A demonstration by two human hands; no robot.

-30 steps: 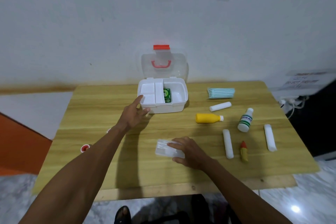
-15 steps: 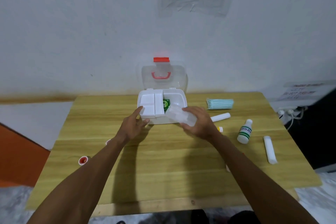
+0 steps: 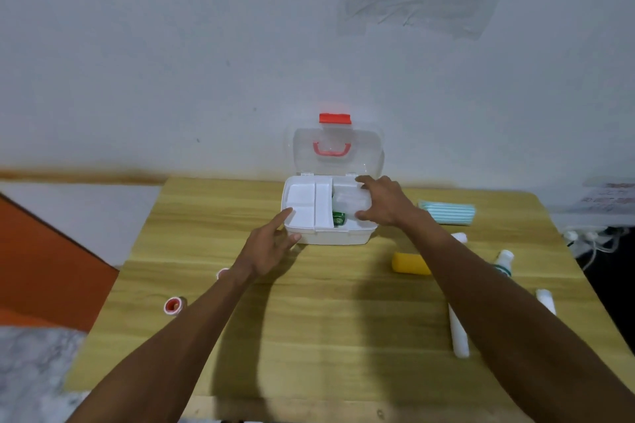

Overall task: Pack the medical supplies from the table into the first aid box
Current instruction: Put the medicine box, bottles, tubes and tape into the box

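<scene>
**Clear packet being set into the box**

Head view: the right hand is held over the open right compartment of the box, its fingers closed round a clear packet; the packet sits partly inside the compartment, just above a green item already lying there. The left hand is laid against the box's front left corner with loose, spread fingers — nothing is gripped, the box seems merely steadied. The lid stands upright against the wall.

The step in hand is judged to be the placing of the packet; release has not yet been made. The next move would call for the fingers to be opened and the hand lifted clear of the rim, then a reach toward the supplies left on the table: the masks, the yellow bottle, the white bottle, a white roll, and the tape rolls at the left. All lie well apart from both hands; most of the packing is judged undone.
</scene>
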